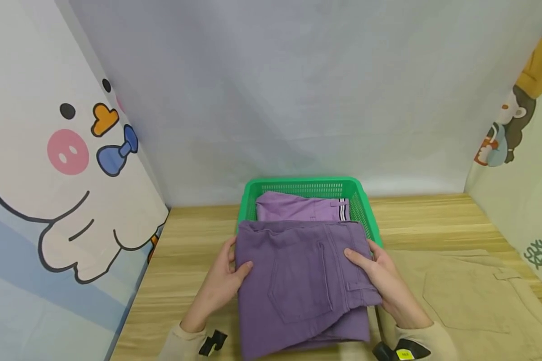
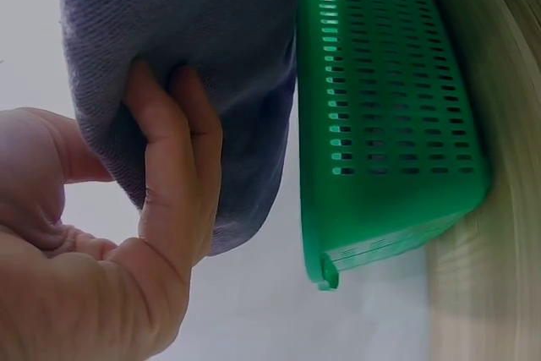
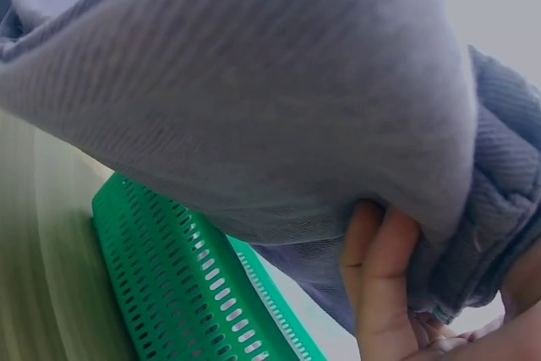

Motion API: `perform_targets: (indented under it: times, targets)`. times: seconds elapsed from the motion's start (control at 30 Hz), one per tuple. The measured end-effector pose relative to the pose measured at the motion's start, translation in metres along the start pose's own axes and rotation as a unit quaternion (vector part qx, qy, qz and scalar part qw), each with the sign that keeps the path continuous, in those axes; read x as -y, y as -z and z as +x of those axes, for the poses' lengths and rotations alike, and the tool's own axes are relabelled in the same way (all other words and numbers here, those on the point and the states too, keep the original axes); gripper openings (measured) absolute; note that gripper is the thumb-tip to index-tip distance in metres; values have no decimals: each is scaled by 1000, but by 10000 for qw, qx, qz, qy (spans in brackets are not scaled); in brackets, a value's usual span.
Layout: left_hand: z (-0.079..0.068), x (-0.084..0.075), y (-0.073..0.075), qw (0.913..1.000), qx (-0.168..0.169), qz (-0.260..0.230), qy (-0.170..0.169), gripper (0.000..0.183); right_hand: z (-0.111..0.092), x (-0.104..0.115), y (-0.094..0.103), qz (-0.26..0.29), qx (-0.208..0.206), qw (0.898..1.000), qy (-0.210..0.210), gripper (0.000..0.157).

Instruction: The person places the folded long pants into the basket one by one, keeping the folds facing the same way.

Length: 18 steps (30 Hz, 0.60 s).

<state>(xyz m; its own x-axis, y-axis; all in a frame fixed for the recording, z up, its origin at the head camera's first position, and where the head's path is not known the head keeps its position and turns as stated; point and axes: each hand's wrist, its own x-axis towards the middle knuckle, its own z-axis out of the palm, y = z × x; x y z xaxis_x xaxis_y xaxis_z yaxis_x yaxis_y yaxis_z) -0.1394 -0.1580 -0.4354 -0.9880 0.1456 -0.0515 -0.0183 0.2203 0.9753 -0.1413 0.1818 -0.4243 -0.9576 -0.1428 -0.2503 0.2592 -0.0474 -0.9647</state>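
A folded pair of dark purple trousers (image 1: 298,281), back pocket facing up, is held between both hands in front of the green basket (image 1: 366,205). My left hand (image 1: 223,281) grips its left edge, thumb on top and fingers underneath; the left wrist view shows those fingers (image 2: 173,158) pressed into the cloth. At the other side my right hand (image 1: 384,281) grips near the waistband, its thumb over the top face. In the right wrist view its fingers (image 3: 385,268) dig into the underside. Lighter purple trousers (image 1: 298,206) with a striped waistband lie in the basket, partly hidden.
Beige trousers (image 1: 469,301) lie spread on the wooden table (image 1: 194,230) at the right. A pale cloth wall (image 1: 298,100) stands behind the basket, with printed cartoon panels on either side.
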Motion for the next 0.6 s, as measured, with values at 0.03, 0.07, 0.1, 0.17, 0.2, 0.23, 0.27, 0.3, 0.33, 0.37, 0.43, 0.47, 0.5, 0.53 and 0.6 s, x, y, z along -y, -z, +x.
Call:
perform_targets:
  times: [0.03,0.07,0.1,0.17,0.2,0.23,0.27,0.3,0.33,0.37,0.43,0.47,0.5,0.53,0.6]
  targets:
    - [2,1,1,10000,17,-38,0,69,2,1,0,-15,-33,10000,0,70]
    - [5,1,1,10000,19,-83,-12,69,4,2,0,-36,-43,10000,0,71]
    - [8,2,2,9999,23,-133,-23,68,6,4,0,-64,-62,10000,7,71]
    - [13,2,3,9997,25,-255,-37,67,10,6,1,-119,-85,9999,27,70]
    - [15,2,3,9995,25,-316,-32,67,12,8,1,-136,-87,9999,29,70]
    - [17,2,3,9993,13,-364,-16,67,14,9,1,-153,-87,9998,22,70]
    - [18,3,4,9992,13,-400,-4,68,16,10,1,-162,-77,9998,14,71]
    - [20,3,4,9991,19,-430,30,68,18,11,1,-166,-83,9998,9,71]
    - [21,4,5,9990,20,-451,59,69,20,12,2,-170,-82,9998,9,71]
    - [22,4,5,9989,11,-456,105,70,21,13,2,-151,-73,9999,13,71]
    - [25,5,5,9988,0,-466,162,71,25,15,2,-138,-69,9999,32,72]
    - [27,5,5,9987,-7,-473,186,71,26,16,3,-131,-67,9999,46,71]
    - [28,5,5,9986,-35,-475,210,71,27,17,3,-137,-65,9999,60,72]
    - [30,5,4,9986,-64,-477,227,71,29,17,3,-148,-50,9998,81,71]
    - [33,5,4,9984,-122,-495,247,71,31,19,3,-177,-41,9998,118,72]
